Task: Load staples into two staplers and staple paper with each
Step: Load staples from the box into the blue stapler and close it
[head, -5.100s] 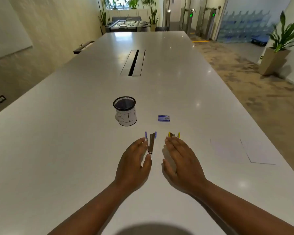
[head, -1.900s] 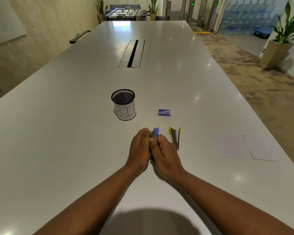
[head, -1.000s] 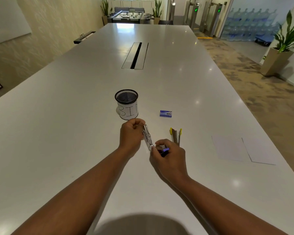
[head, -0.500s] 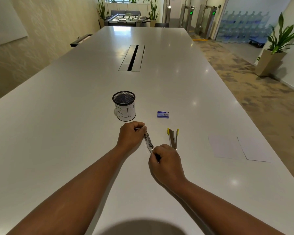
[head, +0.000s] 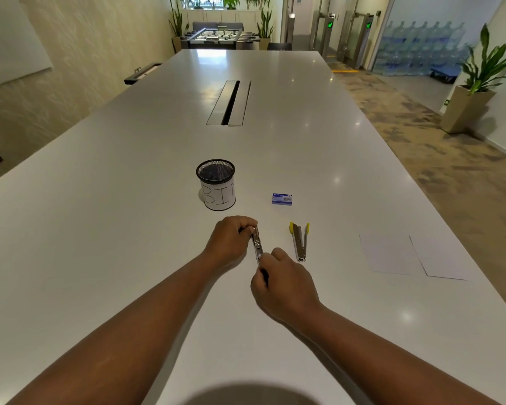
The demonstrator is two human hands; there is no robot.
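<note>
Your left hand (head: 231, 239) and right hand (head: 284, 283) are bare, with no rings, watch or gloves on show, and both forearms reach in uncovered by any sleeve.

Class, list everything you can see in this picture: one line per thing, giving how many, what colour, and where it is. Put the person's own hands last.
Table: one, white, fills the view.
Mesh cup marked BIN: one, black with a white label, centre, upright.
Staple box: one, blue, right of the cup.
Yellow stapler: one, metal with yellow tips, lying below the box.
Opened stapler: one, silver metal, held between both hands.
Paper sheets: two, white, flat at the right edge.
Cable slot: one, dark, farther up the table.
Potted plant: one, green, floor at right.
Left hand: grips the stapler's far end.
Right hand: grips its near end.
</note>
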